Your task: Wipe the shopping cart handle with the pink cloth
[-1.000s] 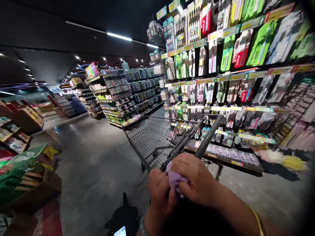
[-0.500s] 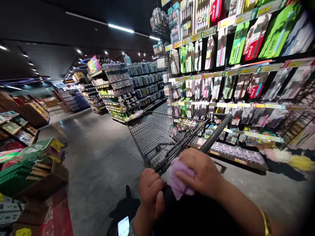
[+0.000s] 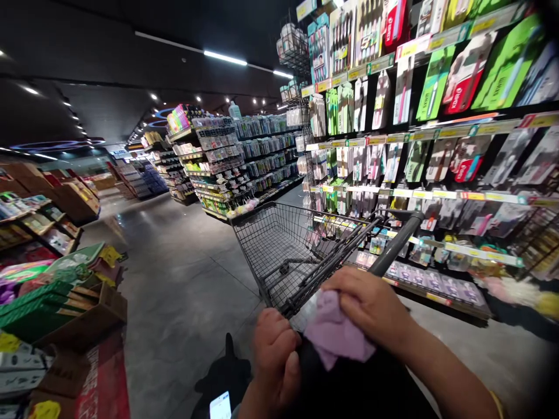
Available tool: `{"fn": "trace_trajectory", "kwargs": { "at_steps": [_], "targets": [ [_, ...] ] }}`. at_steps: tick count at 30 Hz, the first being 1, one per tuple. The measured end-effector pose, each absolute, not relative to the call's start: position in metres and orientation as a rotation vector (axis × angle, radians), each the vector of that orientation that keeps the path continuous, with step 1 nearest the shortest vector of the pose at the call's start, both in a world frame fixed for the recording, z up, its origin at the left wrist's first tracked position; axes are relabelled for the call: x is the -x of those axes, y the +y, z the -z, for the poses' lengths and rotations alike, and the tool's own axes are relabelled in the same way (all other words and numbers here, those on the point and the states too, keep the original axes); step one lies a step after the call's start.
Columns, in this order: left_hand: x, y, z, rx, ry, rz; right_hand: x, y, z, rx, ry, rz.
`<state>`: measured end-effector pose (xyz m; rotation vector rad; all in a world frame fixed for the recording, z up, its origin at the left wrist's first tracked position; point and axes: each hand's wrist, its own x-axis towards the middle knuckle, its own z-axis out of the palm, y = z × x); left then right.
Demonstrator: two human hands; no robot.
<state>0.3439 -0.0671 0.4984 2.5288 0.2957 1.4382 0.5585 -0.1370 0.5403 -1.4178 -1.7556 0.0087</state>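
A black wire shopping cart [image 3: 271,233] stands in front of me, its basket showing no goods. Its thick dark handle [image 3: 397,244] slants from the upper right down toward my body. My left hand [image 3: 276,352] is closed round the near end of this handle, thumb toward me. Further along, my right hand [image 3: 364,302] is closed on a crumpled light purple cloth [image 3: 334,334] pressed against the handle. Part of the cloth hangs loose below the fingers. The stretch of handle under the cloth and both hands is hidden.
Shelves of hanging packaged goods [image 3: 393,151] rise close on the right, beyond the cart. At left are green boxes [image 3: 37,308] in a cardboard carton [image 3: 102,308]. Grey floor [image 3: 183,262] runs between them toward more shelving [image 3: 218,151]. A lit phone [image 3: 220,405] shows at the bottom.
My right hand has shifted slightly along the handle, and more of the purple cloth now hangs out below it. The left hand keeps its grip. My view has turned slightly.
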Motion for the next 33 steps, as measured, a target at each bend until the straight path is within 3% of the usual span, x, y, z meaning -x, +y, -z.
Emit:
{"fn": "trace_trajectory", "kwargs": {
  "at_steps": [3,8,12,18,25,30,33],
  "targets": [
    [-0.347,-0.068,-0.499,-2.538,0.292,-1.435,-0.566,-0.133,-0.541,1.58,-1.638,0.08],
    [-0.346,-0.074,-0.498,-2.517,0.428,-1.483,-0.519,-0.15,-0.541,1.419,-1.894,0.035],
    [-0.343,-0.073,-0.501,-2.531,0.449,-1.378,-0.54,-0.15,-0.538,1.387,-2.013,0.046],
    [-0.348,-0.07,-0.497,-2.51,0.408,-1.393,-0.553,-0.143,-0.533,1.497,-1.731,0.179],
    [-0.341,-0.067,-0.492,-2.506,0.428,-1.42,-0.535,-0.151,-0.528,1.279,-2.012,0.007],
    [-0.341,-0.064,-0.494,-2.524,0.443,-1.34,-0.568,-0.132,-0.544,1.521,-1.77,0.172],
    [-0.344,-0.062,-0.49,-2.482,0.429,-1.436,-0.548,-0.119,-0.562,1.436,-1.833,0.197]
  ]
}}
